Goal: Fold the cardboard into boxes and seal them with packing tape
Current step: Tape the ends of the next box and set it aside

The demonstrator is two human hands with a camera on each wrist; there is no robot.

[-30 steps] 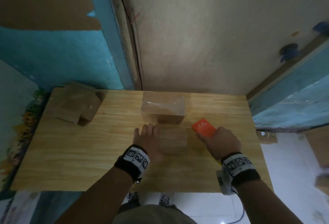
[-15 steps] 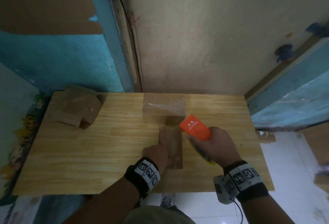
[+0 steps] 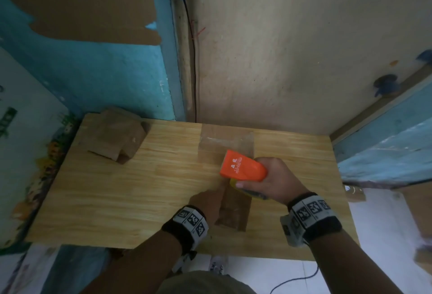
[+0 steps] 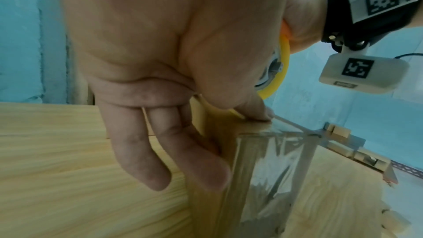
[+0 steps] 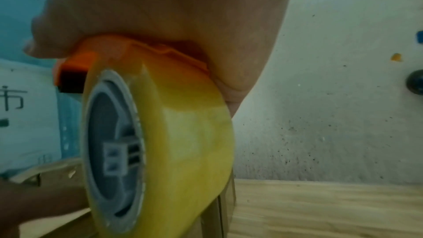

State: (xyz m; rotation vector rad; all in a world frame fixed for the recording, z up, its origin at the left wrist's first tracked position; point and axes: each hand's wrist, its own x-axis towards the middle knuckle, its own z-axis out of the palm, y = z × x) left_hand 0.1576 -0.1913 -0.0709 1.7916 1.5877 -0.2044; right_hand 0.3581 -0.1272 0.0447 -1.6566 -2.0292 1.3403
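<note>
A small cardboard box (image 3: 235,209) stands on the wooden table (image 3: 117,190) near its front edge. My left hand (image 3: 208,202) holds it from the left, fingers (image 4: 174,155) down its side and thumb on its top edge. Clear tape (image 4: 274,178) covers the box's near face. My right hand (image 3: 273,181) grips an orange tape dispenser (image 3: 242,168) with a yellow roll of packing tape (image 5: 183,133), held just over the far end of the box.
A taped box (image 3: 225,140) stands at the table's back middle, right behind the dispenser. A pile of folded cardboard boxes (image 3: 117,139) sits at the back left corner. Walls close the table in at the back and left.
The left hand has pulled the small box toward the front edge and turned it lengthwise. The right hand has brought the dispenser left, over the box's far end.
</note>
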